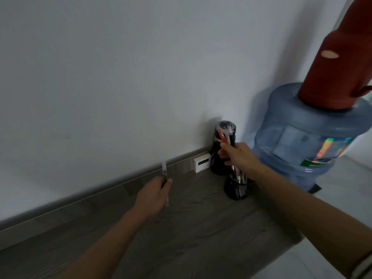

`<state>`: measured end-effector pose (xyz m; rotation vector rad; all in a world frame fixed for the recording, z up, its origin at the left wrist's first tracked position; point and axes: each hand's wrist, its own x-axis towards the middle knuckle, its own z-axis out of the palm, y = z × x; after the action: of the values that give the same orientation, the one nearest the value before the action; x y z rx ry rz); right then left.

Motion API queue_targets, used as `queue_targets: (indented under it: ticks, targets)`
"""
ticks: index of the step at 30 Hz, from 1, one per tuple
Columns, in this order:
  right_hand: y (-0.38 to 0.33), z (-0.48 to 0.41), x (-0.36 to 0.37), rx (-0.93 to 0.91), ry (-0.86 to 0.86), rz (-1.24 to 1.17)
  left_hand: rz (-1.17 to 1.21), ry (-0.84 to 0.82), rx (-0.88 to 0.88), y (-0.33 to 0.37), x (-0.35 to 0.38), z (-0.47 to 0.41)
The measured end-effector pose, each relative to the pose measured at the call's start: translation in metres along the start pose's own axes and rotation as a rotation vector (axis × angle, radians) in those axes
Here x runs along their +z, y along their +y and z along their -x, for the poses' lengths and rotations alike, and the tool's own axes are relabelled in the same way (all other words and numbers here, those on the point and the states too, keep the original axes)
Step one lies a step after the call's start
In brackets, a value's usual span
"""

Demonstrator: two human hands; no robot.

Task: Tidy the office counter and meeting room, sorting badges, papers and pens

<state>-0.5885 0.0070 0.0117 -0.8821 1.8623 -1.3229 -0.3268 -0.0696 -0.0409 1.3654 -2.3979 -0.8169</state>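
Head view: the right hand (239, 158) has its fingers closed round a bundle of pens (225, 137), held upright with the lower tips reaching into a dark pen pot (235, 189) on the bench (191, 228). Holding them upright over the opening looks meant to let them drop in together. Well to the left of the pot, the left hand (155, 194) pinches a single pale pen (164, 172) just above the bench, probably waiting its turn to go into the pot.

Just behind the pot stands a tall dark bottle (216, 158). It crowds the far side, and the pen tops overlap it in this view. Left of the pot, against the wall, sits a small white device (202, 163). To the right of the pot, off the bench end, a blue water jug (302, 141) appears to carry a red flask (338, 63). Both leave the right forearm little room to swing.
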Motion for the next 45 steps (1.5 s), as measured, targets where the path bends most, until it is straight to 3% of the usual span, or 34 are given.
queue_targets:
  ticks: [4,8,11,14,20,25,29,32,37,42,45]
  targets:
    - [0.005,-0.008,-0.030,-0.062,0.076,0.088,0.135,-0.022,0.060,0.030,0.006,-0.008]
    - [0.013,-0.001,-0.053,-0.185,0.202,0.378,0.374,-0.093,0.031,0.068,0.016,-0.024]
    - [0.017,0.005,-0.064,-0.262,0.267,0.343,0.644,-0.073,0.006,0.098,0.025,-0.036]
    - [0.031,0.001,-0.070,-0.199,0.205,0.314,0.734,-0.064,0.025,0.126,0.035,-0.045]
    - [0.046,-0.002,-0.081,-0.178,0.005,0.492,0.669,-0.131,0.046,0.162,0.053,-0.061]
    - [0.045,-0.006,-0.092,-0.216,0.019,0.428,0.552,-0.230,0.030,0.168,0.069,-0.069]
    - [0.046,-0.008,-0.104,-0.293,0.133,0.388,0.574,-0.106,0.033,0.167,0.070,-0.070]
    - [0.052,-0.011,-0.104,-0.323,0.077,0.416,0.362,0.060,0.206,0.156,0.076,-0.072]
    - [0.064,0.000,-0.086,-0.414,-0.085,0.520,0.097,0.101,0.470,0.153,0.087,-0.064]
    - [0.073,0.001,-0.089,-0.449,-0.148,0.528,0.141,-0.074,0.450,0.149,0.091,-0.058]
    - [0.071,0.005,-0.090,-0.450,-0.204,0.569,0.252,-0.080,0.443,0.147,0.093,-0.051]
